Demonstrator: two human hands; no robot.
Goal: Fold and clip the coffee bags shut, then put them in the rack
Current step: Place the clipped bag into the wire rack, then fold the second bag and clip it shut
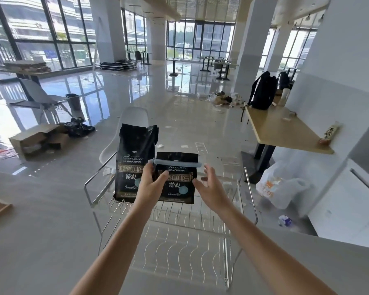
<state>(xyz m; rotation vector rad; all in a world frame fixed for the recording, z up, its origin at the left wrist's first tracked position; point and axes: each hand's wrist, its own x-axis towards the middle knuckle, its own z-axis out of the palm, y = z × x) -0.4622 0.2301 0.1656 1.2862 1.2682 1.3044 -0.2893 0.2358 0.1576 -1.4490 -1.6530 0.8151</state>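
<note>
Two black coffee bags stand on the upper tier of a wire rack [90, 188]. The taller bag [134, 150] on the left has an unfolded, open top. The shorter bag [180, 188] beside it is folded down, with a light blue clip [175, 163] across its fold. My left hand [151, 184] grips this clipped bag at its left edge, thumb across the front. Just right of the bag, my right hand [211, 188] hovers with fingers spread and holds nothing.
The rack stands on a grey counter [41, 231]; its lower wire tier [179, 252] lies nearer me. A white chair [134, 118] is behind the rack. A wooden table [281, 128] with a black backpack [263, 90] is at right, plastic bags [283, 188] on the floor.
</note>
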